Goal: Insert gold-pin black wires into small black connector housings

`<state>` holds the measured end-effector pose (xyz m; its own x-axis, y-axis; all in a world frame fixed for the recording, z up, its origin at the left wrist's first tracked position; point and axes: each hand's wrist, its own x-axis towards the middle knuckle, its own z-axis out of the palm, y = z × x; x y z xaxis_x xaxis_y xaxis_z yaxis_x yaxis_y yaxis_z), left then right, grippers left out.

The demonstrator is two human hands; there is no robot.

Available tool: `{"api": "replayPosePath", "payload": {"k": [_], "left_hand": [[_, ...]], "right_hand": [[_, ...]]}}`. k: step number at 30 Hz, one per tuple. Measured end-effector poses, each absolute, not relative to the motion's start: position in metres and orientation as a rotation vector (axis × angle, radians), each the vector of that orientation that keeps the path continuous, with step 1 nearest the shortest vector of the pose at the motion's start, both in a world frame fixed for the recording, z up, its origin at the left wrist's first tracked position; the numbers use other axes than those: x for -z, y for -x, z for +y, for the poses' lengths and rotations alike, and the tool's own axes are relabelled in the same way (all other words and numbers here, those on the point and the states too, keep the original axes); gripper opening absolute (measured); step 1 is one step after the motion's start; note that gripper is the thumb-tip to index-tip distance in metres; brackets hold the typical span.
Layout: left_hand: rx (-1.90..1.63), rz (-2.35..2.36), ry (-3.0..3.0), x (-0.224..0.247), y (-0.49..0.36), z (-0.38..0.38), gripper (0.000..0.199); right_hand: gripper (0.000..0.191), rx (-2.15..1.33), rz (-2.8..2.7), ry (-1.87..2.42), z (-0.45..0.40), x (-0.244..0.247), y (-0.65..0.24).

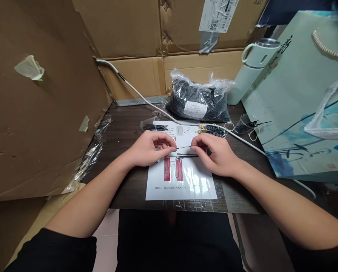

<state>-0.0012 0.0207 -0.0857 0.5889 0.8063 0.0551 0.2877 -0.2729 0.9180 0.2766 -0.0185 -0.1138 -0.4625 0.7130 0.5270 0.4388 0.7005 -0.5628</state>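
My left hand (pixel 155 148) is closed, thumb and fingertips pinching a small dark end piece above the printed sheet (pixel 157 189). Opposite it, my right hand (pixel 216 153) pinches a thin black wire-like strand (pixel 187 146) whose pale end points at the left fingertips. Whether the two pieces join or only meet is too small to tell. Below the right fingers, several thin black pieces (pixel 185 155) lie on the sheet. Beyond that hand rests a bundle of black strands with gold-coloured ends (pixel 212 130). Another bundle of black strands (pixel 157 127) lies beyond my left hand.
A clear bag of black pieces (pixel 197 96) stands at the back. Clear cups lie left (pixel 147 123) and right (pixel 240 124). A white cable (pixel 140 94) crosses the table (pixel 123 151). Cardboard (pixel 44 113), a pale bottle (pixel 246 77) and a paper bag (pixel 293 113) border it.
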Motion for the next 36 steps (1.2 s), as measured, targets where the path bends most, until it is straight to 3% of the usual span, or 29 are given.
{"api": "replayPosePath", "payload": {"k": [36], "left_hand": [[-0.69,0.837,-1.732,0.102,-0.014,0.011,0.017]], "right_hand": [[0.01,-0.423,-2.232,0.841,-0.016,0.118,-0.276]]}}
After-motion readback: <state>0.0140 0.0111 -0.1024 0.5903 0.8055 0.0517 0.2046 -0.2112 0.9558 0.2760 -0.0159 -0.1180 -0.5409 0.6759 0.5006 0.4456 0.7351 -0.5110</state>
